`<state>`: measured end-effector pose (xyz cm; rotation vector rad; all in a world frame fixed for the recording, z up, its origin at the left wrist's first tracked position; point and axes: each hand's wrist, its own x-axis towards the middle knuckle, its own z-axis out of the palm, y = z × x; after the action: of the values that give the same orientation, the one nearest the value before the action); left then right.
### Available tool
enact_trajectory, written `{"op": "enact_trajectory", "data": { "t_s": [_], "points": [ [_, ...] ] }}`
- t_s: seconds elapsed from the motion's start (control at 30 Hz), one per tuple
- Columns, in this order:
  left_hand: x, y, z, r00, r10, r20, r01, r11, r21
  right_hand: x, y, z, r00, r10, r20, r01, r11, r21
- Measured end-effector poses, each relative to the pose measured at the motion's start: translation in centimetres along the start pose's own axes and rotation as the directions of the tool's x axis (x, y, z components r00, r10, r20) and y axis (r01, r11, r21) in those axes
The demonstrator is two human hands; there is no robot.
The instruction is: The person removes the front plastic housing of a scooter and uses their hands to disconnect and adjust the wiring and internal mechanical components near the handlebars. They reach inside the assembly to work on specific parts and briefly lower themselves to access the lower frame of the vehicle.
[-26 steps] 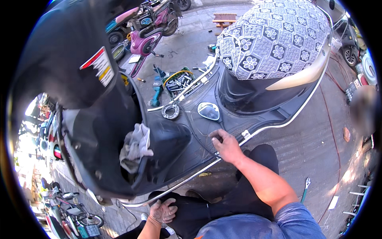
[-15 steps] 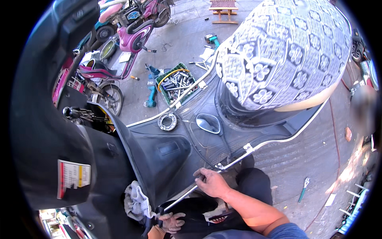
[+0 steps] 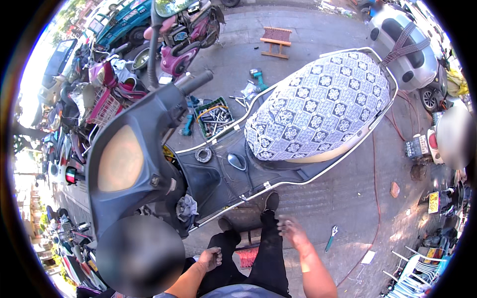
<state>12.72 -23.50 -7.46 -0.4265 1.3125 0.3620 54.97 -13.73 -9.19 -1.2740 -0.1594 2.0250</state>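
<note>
My left hand is curled closed above my left thigh, with nothing showing in it. My right hand, slightly blurred, hangs in the air right of my knee, its fingers apart and nothing in them. Before me stands a dark scooter with a patterned blue-white cover on its seat. On its footboard lie a rear-view mirror on a stalk and a ring-shaped metal part. A crumpled grey cloth is tucked at the front panel, nearer my left hand.
Beyond the scooter are a green crate of sockets, teal power tools and a wooden stool. An adjustable wrench and a red hose lie right. A red-topped stool stands between my legs. Parked scooters crowd the left.
The view has risen and widened; I am now upright over the scooter. Both hands have drawn back from its near edge. My left hand has curled closed.
</note>
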Motion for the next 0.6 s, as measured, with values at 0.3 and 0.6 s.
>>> {"op": "enact_trajectory", "data": {
  "t_s": [0.3, 0.6],
  "points": [
    [-8.6, 4.5, -1.1, 0.899, 0.438, -0.027, -0.301, 0.66, 0.688, -25.4, 22.3, -23.1, 0.735, 0.001, -0.678, -0.589, 0.497, -0.637],
    [-17.7, 8.4, -20.8, 0.784, 0.551, -0.286, -0.592, 0.802, -0.077, -25.4, 27.6, -12.9, 0.787, 0.003, -0.617, -0.459, 0.671, -0.583]
  ]
}}
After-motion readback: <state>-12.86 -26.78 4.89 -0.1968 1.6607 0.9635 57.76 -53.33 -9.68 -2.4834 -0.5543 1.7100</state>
